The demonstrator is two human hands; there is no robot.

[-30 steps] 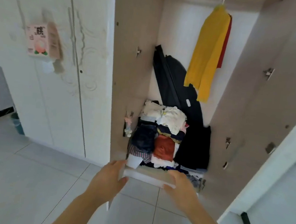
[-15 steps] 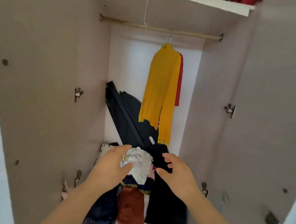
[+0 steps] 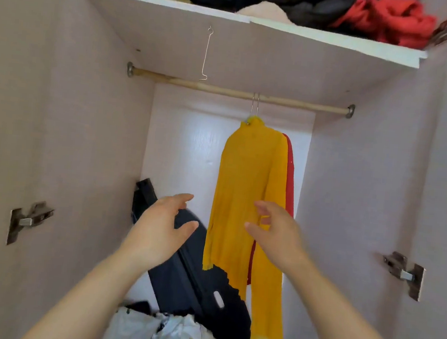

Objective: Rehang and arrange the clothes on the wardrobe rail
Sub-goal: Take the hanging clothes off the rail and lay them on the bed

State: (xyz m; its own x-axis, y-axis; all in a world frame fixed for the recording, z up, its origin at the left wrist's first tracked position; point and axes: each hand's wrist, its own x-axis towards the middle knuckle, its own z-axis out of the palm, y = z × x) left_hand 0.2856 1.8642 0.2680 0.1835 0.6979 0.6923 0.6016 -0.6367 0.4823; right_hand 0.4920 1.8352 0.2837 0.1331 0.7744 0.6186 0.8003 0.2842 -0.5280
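A wooden rail (image 3: 224, 90) spans the wardrobe under the shelf. A yellow long-sleeved top (image 3: 246, 199) hangs from it on a wire hanger, with a red garment (image 3: 291, 181) right behind it. My left hand (image 3: 159, 228) is raised to the left of the yellow top, fingers spread and relaxed, holding nothing. My right hand (image 3: 276, 234) is raised in front of the top's right side, fingers loosely spread, also empty. A white patterned garment (image 3: 163, 333) lies on the pile at the bottom.
A thin wire hook (image 3: 206, 54) dangles from the shelf underside at the left. A dark suitcase (image 3: 188, 269) leans against the back wall. The top shelf (image 3: 311, 35) is stuffed with dark and red clothes. Door hinges (image 3: 30, 219) stick out on both side walls.
My view has tilted up from the floor and clothes pile to the rail. Both hands have risen from the pile to the level of the hanging yellow top and are empty.
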